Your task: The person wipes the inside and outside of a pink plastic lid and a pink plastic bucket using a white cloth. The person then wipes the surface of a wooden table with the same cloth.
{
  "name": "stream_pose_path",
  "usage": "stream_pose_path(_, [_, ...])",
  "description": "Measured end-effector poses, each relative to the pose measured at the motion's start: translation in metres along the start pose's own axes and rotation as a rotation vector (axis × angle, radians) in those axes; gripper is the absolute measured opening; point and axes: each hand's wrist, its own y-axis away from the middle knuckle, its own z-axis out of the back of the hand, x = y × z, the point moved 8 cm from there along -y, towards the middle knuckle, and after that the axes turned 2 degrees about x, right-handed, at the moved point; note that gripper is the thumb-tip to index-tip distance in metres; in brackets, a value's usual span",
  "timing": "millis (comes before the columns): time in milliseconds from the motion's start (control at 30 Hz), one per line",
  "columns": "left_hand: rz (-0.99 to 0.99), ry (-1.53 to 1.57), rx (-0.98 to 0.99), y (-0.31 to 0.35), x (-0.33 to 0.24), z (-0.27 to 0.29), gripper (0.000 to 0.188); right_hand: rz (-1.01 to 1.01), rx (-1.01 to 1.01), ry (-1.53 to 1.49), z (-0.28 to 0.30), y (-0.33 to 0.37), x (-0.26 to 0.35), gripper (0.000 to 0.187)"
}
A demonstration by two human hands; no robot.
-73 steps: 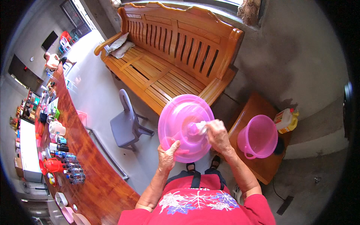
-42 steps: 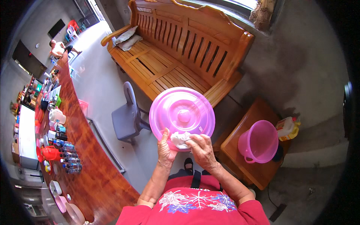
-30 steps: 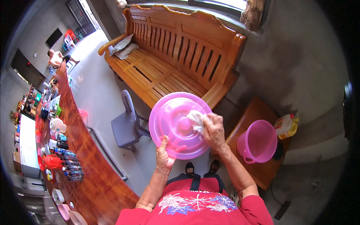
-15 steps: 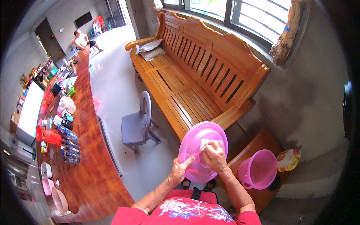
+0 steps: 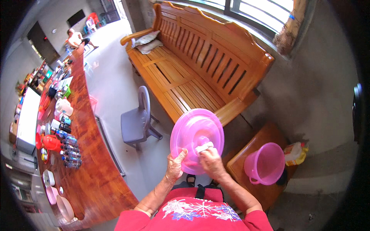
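Pink round plastic lid (image 5: 188, 133) — crumpled white cloth (image 5: 204, 146)

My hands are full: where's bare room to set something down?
The wooden bench seat is bare between pillows and near armrest, as is the long table right of the plastic bottles. That table's left side is crowded with bottles and basins.

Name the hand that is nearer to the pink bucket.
The right. The right hand, holding a white cloth at the pink lid, is left of the bucket; the left hand, gripping the lid's lower-left edge, is farther left.
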Motion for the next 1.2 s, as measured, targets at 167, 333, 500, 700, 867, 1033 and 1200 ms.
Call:
stream_pose_path(167, [0.005, -0.027, 0.003, 0.000, 0.011, 0.001, 0.013, 0.075, -0.189, -0.077, 0.002, -0.002, 0.022, 0.024])
stream_pose_path(333, [0.050, -0.056, 0.060, 0.008, 0.013, -0.015, 0.009, 0.294, -0.203, 0.143, 0.019, -0.039, 0.045, 0.035])
stream_pose_path(500, [0.083, -0.114, 0.136, 0.013, 0.009, -0.010, 0.008, 0.231, -0.199, 0.240, 0.039, -0.065, 0.008, 0.026])
stream_pose_path(700, [-0.005, -0.165, 0.160, 0.008, 0.007, 0.006, 0.025, -0.091, -0.084, 0.107, 0.048, -0.042, -0.086, 0.022])
stream_pose_path(867, [0.028, -0.013, 0.077, 0.002, 0.002, -0.003, 0.025, -0.008, 0.003, 0.116, 0.019, 0.025, -0.097, 0.018])
stream_pose_path(1033, [0.046, 0.049, 0.009, -0.012, 0.020, 0.022, 0.026, -0.206, -0.104, 0.027, -0.001, 0.059, -0.045, 0.020])
stream_pose_path(1200, [0.033, 0.043, -0.010, -0.016, 0.027, 0.016, 0.030, 0.037, -0.013, 0.077, -0.013, 0.057, 0.011, 0.020])
